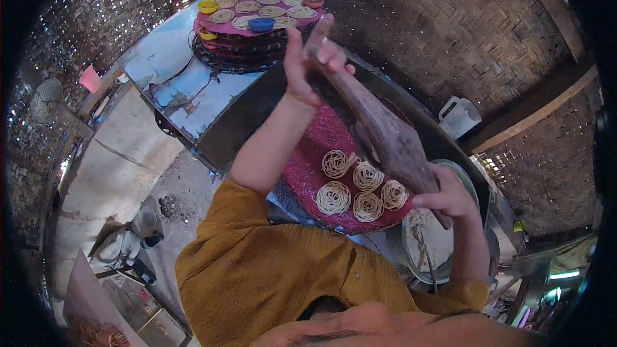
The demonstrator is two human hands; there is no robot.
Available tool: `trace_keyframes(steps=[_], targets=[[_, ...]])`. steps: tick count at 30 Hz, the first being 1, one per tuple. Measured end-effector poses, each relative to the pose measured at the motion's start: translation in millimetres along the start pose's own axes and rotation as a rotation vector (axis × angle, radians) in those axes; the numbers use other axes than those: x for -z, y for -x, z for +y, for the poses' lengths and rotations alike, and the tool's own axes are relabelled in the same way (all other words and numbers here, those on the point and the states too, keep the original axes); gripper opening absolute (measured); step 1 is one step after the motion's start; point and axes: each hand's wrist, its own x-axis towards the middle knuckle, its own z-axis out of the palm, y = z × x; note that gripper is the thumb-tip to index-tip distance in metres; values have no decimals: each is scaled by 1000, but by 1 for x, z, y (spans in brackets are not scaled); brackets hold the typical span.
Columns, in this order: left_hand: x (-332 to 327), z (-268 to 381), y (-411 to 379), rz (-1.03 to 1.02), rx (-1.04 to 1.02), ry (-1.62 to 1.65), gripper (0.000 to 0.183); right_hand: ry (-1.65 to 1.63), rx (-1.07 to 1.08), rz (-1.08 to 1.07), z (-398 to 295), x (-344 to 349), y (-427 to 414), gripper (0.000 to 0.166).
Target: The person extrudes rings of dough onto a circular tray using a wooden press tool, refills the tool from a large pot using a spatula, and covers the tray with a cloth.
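Note:
My left hand [315, 60] grips the upper end of a long wooden press tool [385, 130], its thumb and a finger pointing up. My right hand [448, 193] is closed around the tool's lower end, at the right. The tool slants over a round pink mat [323, 130] and hides part of it. On the mat lie several coiled nests of pale noodle-like strands [333, 197]. A thin strand end shows beside the tool, near the upper coils. Beneath my right forearm stands a metal basin of pale dough or batter [426, 241] with a thin stick in it.
A stack of round pink trays [255, 33], topped with coils and small coloured cups, stands on the worn blue-white table [193, 101]. A clear plastic jug [459, 118] is by the woven wall at right. A pink cup [90, 79] hangs or sits at far left.

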Motion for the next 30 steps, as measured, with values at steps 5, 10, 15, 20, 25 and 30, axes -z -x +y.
trace_keyframes(steps=[5,10,15,20,25,30], targets=[[-14,23,-4,-52,0,-58,64,-43,29,-13,-13,-12,-10,67],[-27,18,14,50,11,-101,65,-76,-41,-105,-9,-15,0,66],[-14,-10,21,126,97,-22,67,-168,-50,-42,6,-14,22,64],[0,-38,19,259,205,66,61,-88,11,20,30,-12,26,64],[27,-84,58,524,1034,-1026,57,-145,-26,82,41,-14,21,63],[55,-78,82,294,1237,-955,53,-136,13,101,44,-13,19,64]])
